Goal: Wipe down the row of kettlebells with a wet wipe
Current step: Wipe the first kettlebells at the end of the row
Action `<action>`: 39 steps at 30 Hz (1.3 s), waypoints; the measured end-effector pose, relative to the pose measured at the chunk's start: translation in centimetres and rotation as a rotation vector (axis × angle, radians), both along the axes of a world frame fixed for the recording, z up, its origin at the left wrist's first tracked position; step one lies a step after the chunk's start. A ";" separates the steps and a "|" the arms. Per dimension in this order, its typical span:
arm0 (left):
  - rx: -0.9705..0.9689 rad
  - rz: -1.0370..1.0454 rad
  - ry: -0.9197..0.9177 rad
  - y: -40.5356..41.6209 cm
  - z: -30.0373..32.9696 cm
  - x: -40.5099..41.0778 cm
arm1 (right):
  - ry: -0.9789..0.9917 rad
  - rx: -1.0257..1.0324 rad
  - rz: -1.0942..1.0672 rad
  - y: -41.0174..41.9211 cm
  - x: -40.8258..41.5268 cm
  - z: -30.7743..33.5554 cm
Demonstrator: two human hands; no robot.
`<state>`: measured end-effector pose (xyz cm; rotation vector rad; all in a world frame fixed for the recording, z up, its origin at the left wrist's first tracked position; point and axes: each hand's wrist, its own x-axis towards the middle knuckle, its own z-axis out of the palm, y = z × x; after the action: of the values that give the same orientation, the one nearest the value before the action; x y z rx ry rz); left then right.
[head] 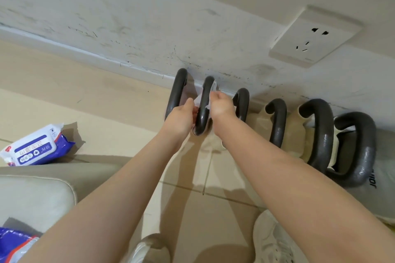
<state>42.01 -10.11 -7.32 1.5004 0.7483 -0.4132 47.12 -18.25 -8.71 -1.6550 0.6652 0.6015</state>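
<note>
A row of several kettlebells with dark grey handles stands along the wall. A white wet wipe (213, 87) is threaded behind the handle of the second kettlebell from the left (204, 109). My left hand (181, 115) pinches one end of the wipe on the handle's left side. My right hand (221, 104) grips the other end on the right side. The leftmost handle (176, 94) is just left of my left hand. More handles (277, 121) follow to the right, ending with the two largest (321, 134).
A blue-and-white pack of wet wipes (36, 147) lies on the tiled floor at left. A white wall socket (314, 36) sits above the row. A beige cushion (32, 198) is at lower left, and my white shoes (275, 241) are at the bottom.
</note>
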 end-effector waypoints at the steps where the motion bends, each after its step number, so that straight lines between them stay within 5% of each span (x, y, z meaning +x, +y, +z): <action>1: -0.022 0.016 0.004 0.2 0.0 0.1 | -0.010 -0.010 -0.011 0.5 -0.1 -0.7; 6: -0.168 0.054 -0.021 0.4 0.4 -0.9 | -0.239 -0.037 0.043 1.8 -4.7 -2.4; 12: -0.255 0.100 0.002 0.8 0.1 -1.0 | -0.124 -0.155 -0.022 2.1 -1.0 -2.2; 19: -0.434 0.161 0.018 0.7 1.3 -1.4 | -0.419 -0.252 0.146 1.3 -7.9 -3.7; 25: -0.441 0.144 0.040 1.2 1.4 -1.4 | -0.435 -0.327 0.147 1.7 -2.8 -3.1; 29: -0.392 0.163 0.042 1.9 0.4 -1.3 | -0.599 -0.806 0.615 1.0 -5.2 -4.3; 33: -0.325 0.074 -0.059 1.2 -0.1 -2.0 | -1.023 -1.087 1.027 -1.6 -6.3 -4.6; 39: -0.227 0.035 -0.189 2.7 -1.4 -3.4 | -0.900 -1.264 1.297 -0.3 -1.9 -2.9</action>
<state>38.66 -7.39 -8.74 1.2908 0.5586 -0.3135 45.18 -18.58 -11.61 -3.1555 -1.0712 0.1270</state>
